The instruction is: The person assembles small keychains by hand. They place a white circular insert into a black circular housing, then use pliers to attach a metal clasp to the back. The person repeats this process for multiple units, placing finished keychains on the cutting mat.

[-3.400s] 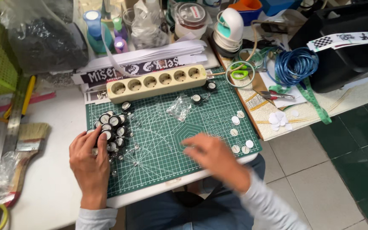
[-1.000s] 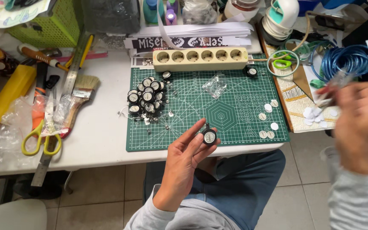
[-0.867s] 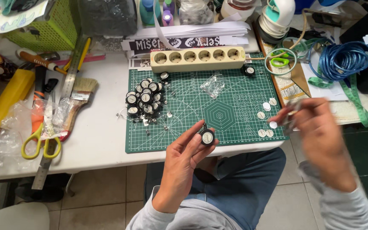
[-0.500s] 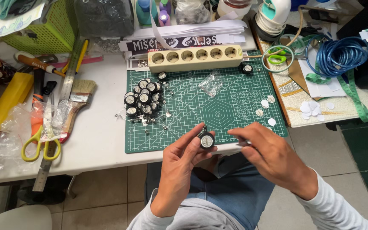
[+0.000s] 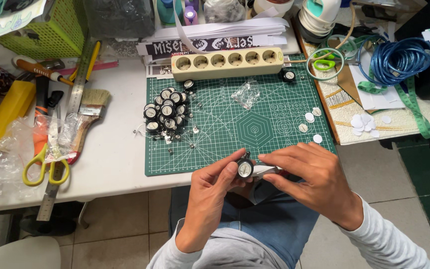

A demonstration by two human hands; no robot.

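Just off the near edge of the green cutting mat (image 5: 255, 129), the left hand (image 5: 215, 192) pinched a small round black dial (image 5: 245, 169) between thumb and fingers. The right hand (image 5: 309, 174) touched it, fingers curled; what it gripped, I cannot tell.

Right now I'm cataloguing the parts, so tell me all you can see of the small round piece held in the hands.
The small round piece is a black disc with a pale, shiny face and a small black stub on top. It is held face-up just off the near edge of the green cutting mat, pinched by the left hand, while the right hand reaches in beside it.
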